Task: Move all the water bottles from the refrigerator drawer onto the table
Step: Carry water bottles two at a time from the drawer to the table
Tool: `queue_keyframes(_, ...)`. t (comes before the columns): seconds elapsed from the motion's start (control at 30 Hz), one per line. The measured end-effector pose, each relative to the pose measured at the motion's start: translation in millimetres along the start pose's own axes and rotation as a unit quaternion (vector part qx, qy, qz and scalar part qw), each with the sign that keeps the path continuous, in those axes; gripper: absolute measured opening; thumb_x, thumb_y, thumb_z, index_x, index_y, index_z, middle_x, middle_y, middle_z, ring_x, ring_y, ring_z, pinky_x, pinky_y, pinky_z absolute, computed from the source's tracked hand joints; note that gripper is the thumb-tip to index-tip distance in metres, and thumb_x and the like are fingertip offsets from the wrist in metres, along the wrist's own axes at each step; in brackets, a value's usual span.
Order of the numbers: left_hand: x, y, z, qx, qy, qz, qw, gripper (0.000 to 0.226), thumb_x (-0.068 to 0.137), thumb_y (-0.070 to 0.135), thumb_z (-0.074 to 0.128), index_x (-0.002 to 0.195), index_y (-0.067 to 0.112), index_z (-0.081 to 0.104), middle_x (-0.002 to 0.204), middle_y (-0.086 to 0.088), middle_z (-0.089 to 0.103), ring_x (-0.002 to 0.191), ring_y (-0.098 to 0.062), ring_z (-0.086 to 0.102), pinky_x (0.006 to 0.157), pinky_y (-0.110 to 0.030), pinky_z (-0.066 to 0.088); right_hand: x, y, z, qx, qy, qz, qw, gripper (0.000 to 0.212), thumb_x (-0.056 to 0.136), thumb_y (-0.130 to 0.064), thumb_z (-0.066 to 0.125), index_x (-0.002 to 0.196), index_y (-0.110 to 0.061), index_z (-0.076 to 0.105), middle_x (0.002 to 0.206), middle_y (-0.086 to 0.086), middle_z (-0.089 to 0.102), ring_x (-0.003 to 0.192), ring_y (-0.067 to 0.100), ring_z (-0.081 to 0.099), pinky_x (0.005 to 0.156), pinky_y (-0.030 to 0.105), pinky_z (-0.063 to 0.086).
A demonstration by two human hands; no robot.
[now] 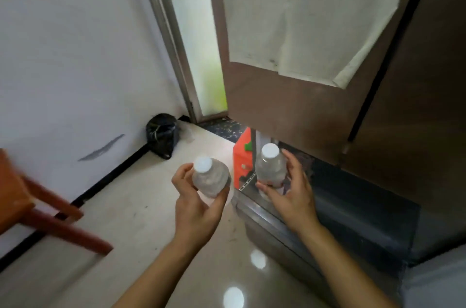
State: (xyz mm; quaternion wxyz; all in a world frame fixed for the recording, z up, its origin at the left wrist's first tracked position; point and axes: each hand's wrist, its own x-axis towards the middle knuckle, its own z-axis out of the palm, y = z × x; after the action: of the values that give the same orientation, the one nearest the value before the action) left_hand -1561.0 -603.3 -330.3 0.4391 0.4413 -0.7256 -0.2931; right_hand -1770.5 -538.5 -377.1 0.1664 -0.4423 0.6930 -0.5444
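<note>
Both bottles are clear, ribbed plastic with round white caps. My left hand (pixel 199 203) has its fingers wrapped around one bottle (pixel 211 177) above the glossy pale floor (pixel 141 209); my right hand (pixel 290 191) has its fingers clamped on the other bottle (pixel 269 169) above the steel drawer (pixel 272 222) edge. An orange carton (pixel 241 163) stands at eleven o'clock of that bottle, a black bag (pixel 162 134) in the corner at ten o'clock, a wooden chair (pixel 37 209) at nine.

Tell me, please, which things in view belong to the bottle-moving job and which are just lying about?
Job: left hand holding a water bottle; right hand holding a second bottle; refrigerator drawer.

Lying about: black bag, orange box, wooden chair, cloth on the brown door.
</note>
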Motion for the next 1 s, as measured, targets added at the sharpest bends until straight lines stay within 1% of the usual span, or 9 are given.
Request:
queue_keyframes(0.1,-10.0,-10.8,-67.1,0.038,0.07,-0.028,0.996,0.078,0.076,0.052,0.079,0.129,0.047,0.021,0.117,0.034,0.048,0.102,-0.001,0.059,0.084,-0.041,0.056,-1.3,-34.7,50.1,0.023,-0.041,-0.056,0.997,0.087,0.074,-0.058,0.079,0.145,-0.057,0.029,0.138,-0.033,0.039,0.131,0.008,0.043,0.104,0.04,0.045)
queue_keyframes(0.2,-24.6,-28.9,-134.6,0.062,0.135,-0.049,0.988,0.078,0.077,0.045,0.079,0.133,0.045,0.025,0.118,0.031,0.045,0.105,-0.005,0.056,0.087,-0.039,0.054,-19.8,-77.2,103.6,0.029,-0.086,-0.099,0.991,0.09,0.079,-0.054,0.076,0.149,-0.058,0.02,0.129,-0.032,0.039,0.122,0.006,0.045,0.097,0.031,0.042)
queue_keyframes(0.3,-44.9,-50.7,-200.1,0.09,0.191,-0.076,0.975,0.077,0.077,0.045,0.076,0.139,0.044,0.029,0.12,0.038,0.043,0.109,0.009,0.05,0.087,-0.029,0.049,-51.2,-116.8,155.5,0.024,-0.127,-0.146,0.981,0.094,0.081,-0.051,0.076,0.148,-0.062,0.01,0.122,-0.03,0.042,0.108,-0.006,0.042,0.089,0.009,0.032)
queue_keyframes(0.37,-61.9,-66.7,-240.6,0.103,0.213,-0.101,0.966,0.081,0.079,0.042,0.077,0.145,0.04,0.029,0.134,0.025,0.045,0.118,0.001,0.048,0.096,-0.037,0.05,-73.8,-139.4,188.3,0.027,-0.148,-0.163,0.975,0.095,0.082,-0.05,0.075,0.148,-0.063,0.008,0.116,-0.029,0.043,0.103,-0.011,0.042,0.084,0.001,0.03)
queue_keyframes(0.47,-96.7,-99.1,-320.7,0.126,0.236,-0.127,0.955,0.082,0.081,0.044,0.075,0.149,0.036,0.029,0.143,0.01,0.048,0.124,-0.016,0.052,0.099,-0.047,0.052,-121.4,-181.7,258.7,0.026,-0.202,-0.179,0.963,0.092,0.084,-0.054,0.071,0.149,-0.06,0.006,0.117,-0.033,0.041,0.107,-0.016,0.042,0.08,0.003,0.034)
queue_keyframes(0.63,-146.2,-145.7,-448.3,0.15,0.273,-0.163,0.936,0.087,0.075,0.052,0.073,0.149,0.034,0.032,0.143,0.01,0.049,0.125,-0.018,0.053,0.096,-0.045,0.053,-196.0,-245.3,381.1,0.044,-0.264,-0.199,0.943,0.091,0.079,-0.072,0.061,0.151,-0.058,0.007,0.124,-0.033,0.039,0.109,-0.017,0.046,0.08,0.011,0.041)
queue_keyframes(0.7,-160.9,-161.7,-490.8,0.153,0.288,-0.178,0.929,0.086,0.075,0.049,0.076,0.149,0.034,0.034,0.142,0.01,0.05,0.126,-0.017,0.052,0.098,-0.046,0.052,-219.4,-268.0,424.3,0.062,-0.291,-0.189,0.936,0.093,0.077,-0.072,0.064,0.152,-0.055,0.011,0.131,-0.038,0.036,0.11,-0.015,0.048,0.088,0.018,0.046)
queue_keyframes(0.87,-187.3,-198.1,-577.4,0.166,0.331,-0.214,0.904,0.087,0.074,0.051,0.077,0.149,0.036,0.034,0.143,0.011,0.051,0.127,-0.017,0.053,0.099,-0.045,0.051,-264.0,-319.4,512.4,0.072,-0.349,-0.175,0.918,0.095,0.07,-0.067,0.075,0.147,-0.056,0.022,0.132,-0.031,0.045,0.109,-0.003,0.056,0.09,0.028,0.055)
queue_keyframes(1.0,-189.0,-233.3,-629.4,0.149,0.363,-0.235,0.889,0.085,0.075,0.048,0.08,0.147,0.037,0.036,0.142,0.015,0.051,0.127,-0.014,0.053,0.099,-0.046,0.052,-283.4,-347.0,579.2,0.074,-0.395,-0.168,0.9,0.095,0.069,-0.061,0.078,0.149,-0.044,0.031,0.141,-0.024,0.05,0.124,0.008,0.055,0.102,0.041,0.052)
